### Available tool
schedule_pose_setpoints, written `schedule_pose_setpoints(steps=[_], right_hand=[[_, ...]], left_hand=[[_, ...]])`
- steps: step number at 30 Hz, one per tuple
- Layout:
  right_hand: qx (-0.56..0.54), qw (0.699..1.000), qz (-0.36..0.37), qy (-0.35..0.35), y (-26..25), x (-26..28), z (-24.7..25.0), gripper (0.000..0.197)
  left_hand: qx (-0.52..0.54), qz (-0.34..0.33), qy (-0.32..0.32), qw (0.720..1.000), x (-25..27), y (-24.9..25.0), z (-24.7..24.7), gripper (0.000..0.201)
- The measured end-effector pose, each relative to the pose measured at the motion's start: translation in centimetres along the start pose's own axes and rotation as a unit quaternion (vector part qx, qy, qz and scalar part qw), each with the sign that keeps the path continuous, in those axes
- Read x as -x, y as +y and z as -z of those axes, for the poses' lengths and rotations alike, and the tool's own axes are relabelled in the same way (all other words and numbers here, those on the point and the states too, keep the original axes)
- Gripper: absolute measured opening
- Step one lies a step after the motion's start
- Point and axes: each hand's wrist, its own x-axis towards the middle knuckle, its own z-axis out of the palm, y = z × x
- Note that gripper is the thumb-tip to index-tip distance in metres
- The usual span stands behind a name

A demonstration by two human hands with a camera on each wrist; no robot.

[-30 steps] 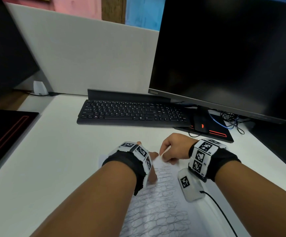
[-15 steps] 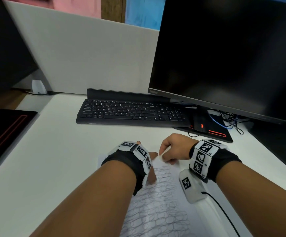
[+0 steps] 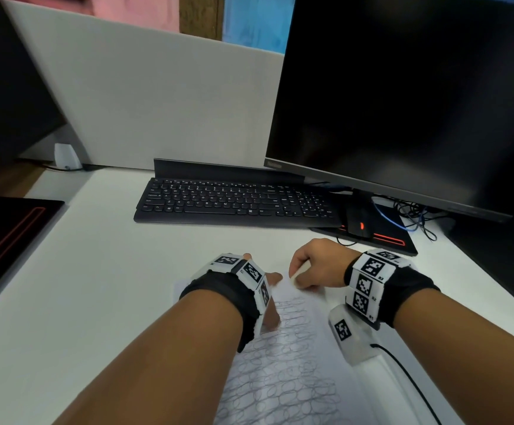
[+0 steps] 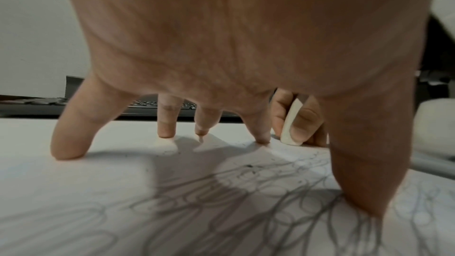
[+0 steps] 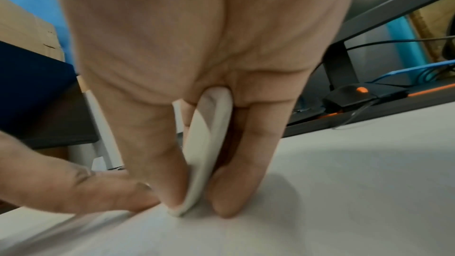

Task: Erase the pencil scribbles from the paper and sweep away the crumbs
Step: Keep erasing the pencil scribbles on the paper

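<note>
erasing step under way, by the look of it, worked at the far end of the paper (image 3: 283, 357), the end nearest the keyboard (image 3: 237, 200). far strip of the sheet already pale; pencil scribbles (image 4: 246, 201) thick across the rest, back toward the body. few dark crumbs (image 4: 249, 166) scattered just short of the fingertips. sweeping not yet begun.

left hand (image 3: 251, 282) spread wide on the paper, fingers (image 4: 71, 137) straight and apart, tips pressed down, thumb planted among the scribbles. nothing held; pinning the sheet flat to the desk (image 3: 102, 271).

right hand (image 3: 317, 265) just beside the left, at the sheet's far right corner. fingers (image 5: 152, 163) closed on a white eraser (image 5: 209, 139), pinched between thumb and the fingers, lower edge touching the paper. eraser upright, slightly tilted.

next move, likely: short rubbing strokes drawn back from the keyboard into the dense loops, with firm downward pressure from the left hand to stop the sheet creasing or sliding. left hand probably to shift back along the sheet as cleared ground grows. risk of buckling the paper where the eraser passes close to the pinning index tip.
</note>
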Motion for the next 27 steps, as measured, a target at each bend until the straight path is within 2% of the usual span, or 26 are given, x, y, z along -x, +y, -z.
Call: schedule_pose_setpoints(steps=[2, 6, 9, 11, 13, 14, 16, 18, 20, 21, 22, 24, 25, 27], right_hand=[[0.002, 0.999, -0.004, 0.033, 0.4, 0.0, -0.3, 0.008], [0.005, 0.999, -0.014, 0.043, 0.5, 0.4, -0.8, 0.004], [0.04, 0.998, -0.014, 0.049, 0.0, 0.6, -0.9, 0.009], [0.058, 0.997, -0.024, 0.036, -0.2, 0.8, -0.7, 0.011], [0.082, 0.996, -0.033, 0.022, -0.2, 1.2, -0.1, 0.013], [0.1, 0.994, -0.035, 0.017, -0.3, 1.4, 0.3, 0.018], [0.101, 0.994, -0.032, 0.026, -0.3, 1.9, 1.0, 0.025], [0.046, 0.998, -0.019, 0.05, -0.9, 2.3, 1.7, 0.031], [-0.084, 0.994, -0.001, 0.076, -2.5, 2.3, 1.9, 0.033], [-0.18, 0.98, 0.007, 0.084, -3.7, 2.3, 1.7, 0.033], [-0.291, 0.953, 0.007, 0.082, -5.2, 2.2, 1.3, 0.032], [-0.499, 0.865, -0.014, 0.05, -8.2, 2.0, -0.4, 0.037], [-0.571, 0.82, -0.024, 0.022, -9.7, 1.9, -1.6, 0.04], [-0.653, 0.756, -0.045, -0.024, -12.1, 1.3, -4.1, 0.045]], left_hand=[[-0.005, 0.005, -0.001, 1.0, -0.1, -0.1, -0.2, 0.101], [0.003, 0.003, -0.015, 1.0, 0.1, 0.0, 0.1, 0.103], [-0.005, -0.001, -0.02, 1.0, 1.0, 0.1, 0.4, 0.099], [0.026, 0.004, 0.006, 1.0, 1.9, 0.1, 0.5, 0.092], [0.117, 0.018, 0.041, 0.992, 3.8, -0.9, 1.1, 0.078], [0.143, 0.027, 0.071, 0.987, 5.1, -1.9, 1.4, 0.064], [0.108, 0.065, 0.158, 0.979, 7.6, -4.7, 1.7, 0.035], [0.035, 0.1, 0.196, 0.975, 9.1, -7.9, 1.0, 0.031], [0.04, 0.117, 0.174, 0.977, 10.1, -10.4, 0.0, 0.026], [0.074, 0.12, 0.156, 0.978, 10.2, -11.2, -0.7, 0.024], [0.106, 0.116, 0.134, 0.978, 10.3, -11.6, -1.3, 0.036], [0.141, 0.111, 0.091, 0.979, 10.2, -11.2, -2.4, 0.082], [0.126, 0.12, 0.08, 0.981, 9.8, -10.9, -2.9, 0.096], [0.078, 0.129, 0.067, 0.986, 9.3, -10.0, -3.6, 0.103]])
